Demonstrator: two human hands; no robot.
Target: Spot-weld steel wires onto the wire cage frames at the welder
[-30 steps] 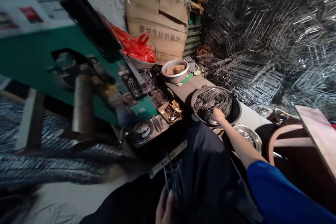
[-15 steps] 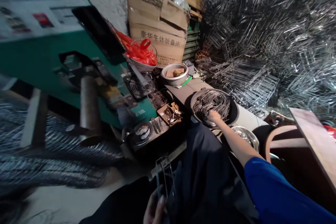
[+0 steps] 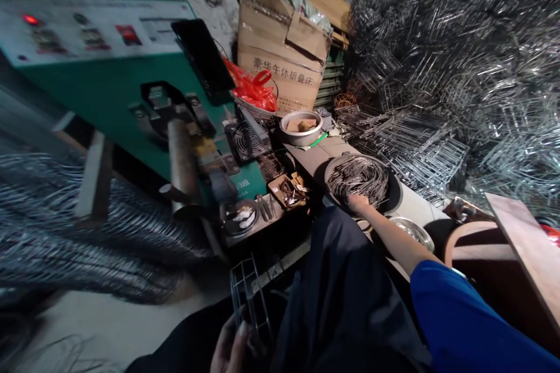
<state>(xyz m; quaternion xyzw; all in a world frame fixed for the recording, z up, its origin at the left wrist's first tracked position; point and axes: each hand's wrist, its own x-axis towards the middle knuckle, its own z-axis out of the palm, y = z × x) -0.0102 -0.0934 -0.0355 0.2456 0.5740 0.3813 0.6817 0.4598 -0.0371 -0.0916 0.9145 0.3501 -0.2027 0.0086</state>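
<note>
A small wire frame (image 3: 250,287) of thin bright rods is held upright over my lap. My left hand (image 3: 231,342) grips its lower end, thumb on the near side. To the right of my knee, my right hand (image 3: 359,204) reaches down into a dark round basin. Many curved metal wire pieces (image 3: 361,178) lie coiled together in it, touching my fingers. The fingertips are hidden against the wires, so whether they pinch one does not show. The basin's rim (image 3: 397,189) rises beyond my wrist.
A green machine (image 3: 105,93) with a metal post (image 3: 181,157) stands at left, a black phone (image 3: 205,58) on it. Wire racks (image 3: 420,145) pile up at right. Ahead are a cardboard box (image 3: 280,52), a white bowl (image 3: 301,139) and a small parts box (image 3: 286,201). A metal bowl (image 3: 413,230) lies under my forearm.
The view has swung left, so the machine shows more fully. My left hand and the wire frame appear farther left and a little lower. My right hand stays in the basin, slightly lower.
</note>
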